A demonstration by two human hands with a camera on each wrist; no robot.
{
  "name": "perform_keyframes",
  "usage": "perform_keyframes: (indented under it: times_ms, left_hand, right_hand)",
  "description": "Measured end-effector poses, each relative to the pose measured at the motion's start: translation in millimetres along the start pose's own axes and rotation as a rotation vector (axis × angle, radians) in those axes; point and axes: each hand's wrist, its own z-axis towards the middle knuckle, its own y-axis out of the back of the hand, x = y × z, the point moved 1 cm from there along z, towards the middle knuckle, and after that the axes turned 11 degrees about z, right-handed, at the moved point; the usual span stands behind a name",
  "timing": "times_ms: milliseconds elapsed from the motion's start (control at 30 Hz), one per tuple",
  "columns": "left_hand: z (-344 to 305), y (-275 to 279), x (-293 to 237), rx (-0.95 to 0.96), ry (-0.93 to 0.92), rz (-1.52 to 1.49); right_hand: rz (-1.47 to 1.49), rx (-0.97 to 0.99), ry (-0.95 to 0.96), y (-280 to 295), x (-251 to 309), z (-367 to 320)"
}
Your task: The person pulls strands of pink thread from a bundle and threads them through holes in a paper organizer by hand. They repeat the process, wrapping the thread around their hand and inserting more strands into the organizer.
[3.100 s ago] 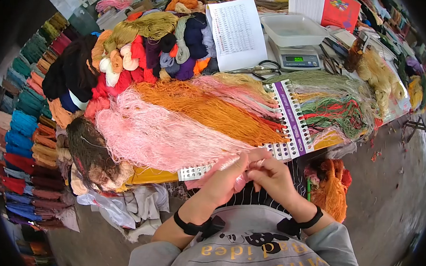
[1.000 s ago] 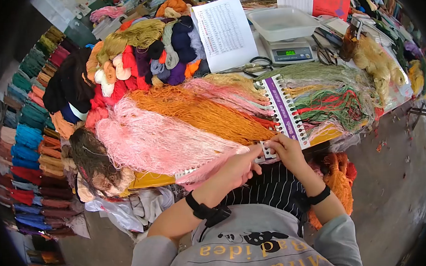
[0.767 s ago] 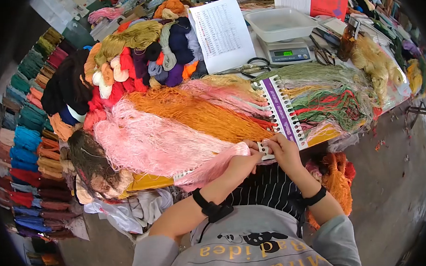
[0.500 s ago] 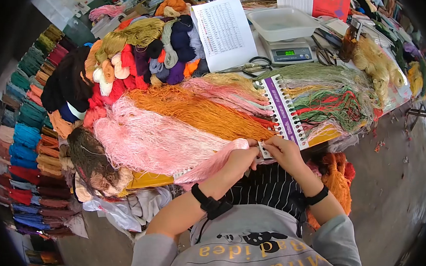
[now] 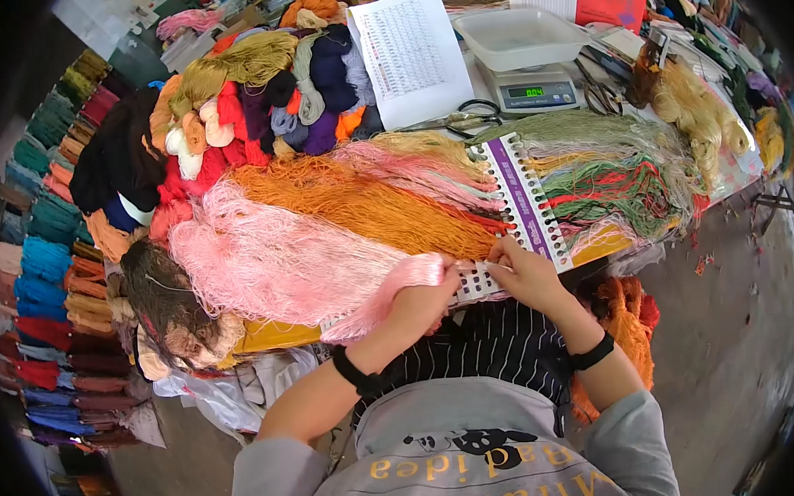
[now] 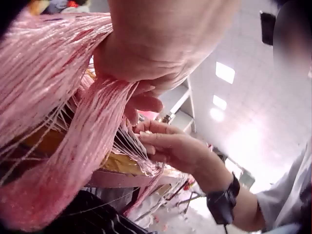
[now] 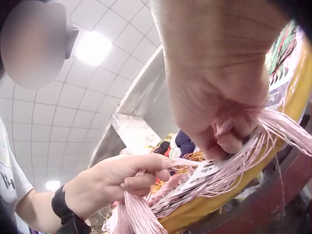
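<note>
A pink thread bundle (image 5: pixel 384 296) is gripped in my left hand (image 5: pixel 426 303), and its looped end trails left. In the right wrist view the left hand (image 7: pixel 124 178) has curled fingers round the strands. My right hand (image 5: pixel 531 278) bends over the near edge of a white perforated card (image 5: pixel 479 285). Pink strands (image 7: pixel 275 124) come out from the right hand's curled fingers (image 7: pixel 226 139). Thin strands stretch between both hands in the left wrist view, where the right hand (image 6: pixel 173 146) pinches them. Pink thread (image 5: pixel 270 247) and orange thread (image 5: pixel 367 209) lie beyond.
A purple-striped card (image 5: pixel 523 199) with multicoloured threads lies right of the orange thread. Behind are scissors (image 5: pixel 475 116), a scale (image 5: pixel 533 90) bearing a clear tray (image 5: pixel 520 36), and a printed sheet (image 5: pixel 413 61). Yarn skeins (image 5: pixel 252 102) are piled back left.
My left hand has moved left, away from the right hand, with the pink bundle in it. More of the perforated card shows between the hands. The right hand has stayed near the card.
</note>
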Motion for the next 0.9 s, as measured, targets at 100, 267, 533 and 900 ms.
perform_keyframes:
  times_ms: [100, 267, 533, 900]
  left_hand:
    - [-2, 7, -4, 0.1, 0.119, -0.345]
    - [3, 11, -4, 0.248, 0.41, -0.463]
    - [-2, 5, -8, 0.158, 0.22, -0.542]
    - [-25, 73, -36, 0.338, 0.125, -0.952]
  right_hand:
    - [-0.03, 0.008, 0.03, -4, 5, 0]
    - [-0.052, -0.034, 0.016, -4, 1, -3]
    - [-0.078, -0.091, 0.117, -10, -1, -1]
    - [-0.157, -0.202, 0.204, -21, -2, -8]
